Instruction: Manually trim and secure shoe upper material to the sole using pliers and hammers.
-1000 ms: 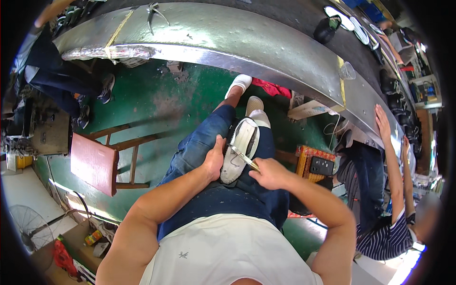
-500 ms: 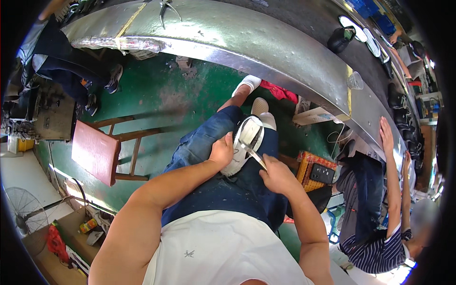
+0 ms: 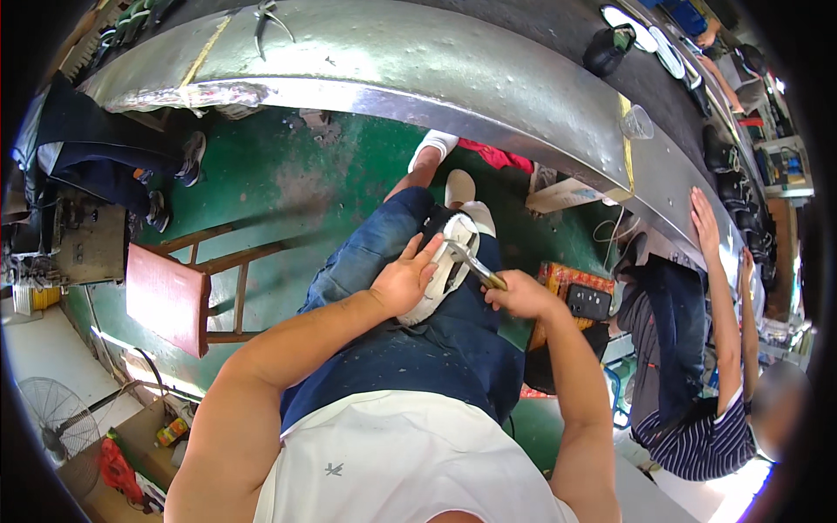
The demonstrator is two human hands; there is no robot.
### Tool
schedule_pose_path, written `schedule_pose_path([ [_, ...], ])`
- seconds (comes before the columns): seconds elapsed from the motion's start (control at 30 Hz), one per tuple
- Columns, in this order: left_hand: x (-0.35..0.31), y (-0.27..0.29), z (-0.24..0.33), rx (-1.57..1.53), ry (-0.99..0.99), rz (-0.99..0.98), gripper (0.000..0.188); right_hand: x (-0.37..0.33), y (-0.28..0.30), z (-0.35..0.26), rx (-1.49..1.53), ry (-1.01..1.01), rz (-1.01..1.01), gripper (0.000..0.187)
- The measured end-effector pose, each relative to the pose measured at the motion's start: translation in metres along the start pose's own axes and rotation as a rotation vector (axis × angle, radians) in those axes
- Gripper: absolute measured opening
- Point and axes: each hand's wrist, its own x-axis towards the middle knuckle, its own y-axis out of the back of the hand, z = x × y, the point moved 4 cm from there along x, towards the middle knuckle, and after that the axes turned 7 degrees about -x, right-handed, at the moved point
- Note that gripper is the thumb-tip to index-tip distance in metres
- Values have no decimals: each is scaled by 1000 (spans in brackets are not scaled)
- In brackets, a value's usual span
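Torso: plain white cloth top (image 3: 418, 458), small grey emblem (image 3: 334, 470) on its left chest. Lower body: dark-blue cloth legwear (image 3: 362, 257), visibly faded on the left thigh; pale specks mark the dark-blue lap cloth (image 3: 397, 366). Footwear: white left shoe (image 3: 438, 142), cream right shoe (image 3: 459, 187). Left hand (image 3: 408, 277), right hand (image 3: 520, 295) and forearms: bare.

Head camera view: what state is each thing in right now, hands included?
Shoe: resting on the lap, partly covered
Metal tool: held, its head over the shoe
Right hand: closed around the metal tool
Left hand: on the shoe, fingers extended; holding or not, unclear
Pliers: lying on the bench, handles spread
Cup: on the bench, contents unclear
Stool: upright
Fan: running or off, cannot tell
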Motion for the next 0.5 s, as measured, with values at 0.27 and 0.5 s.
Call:
schedule_pose_path([
  [0.27, 11, 12, 15, 55, 74, -211, 58, 14, 14, 24, 360, -44, -301, 30],
  [0.5, 11, 22, 2, 58, 103, -232, 57, -10, 13, 7, 325, -60, -171, 32],
])
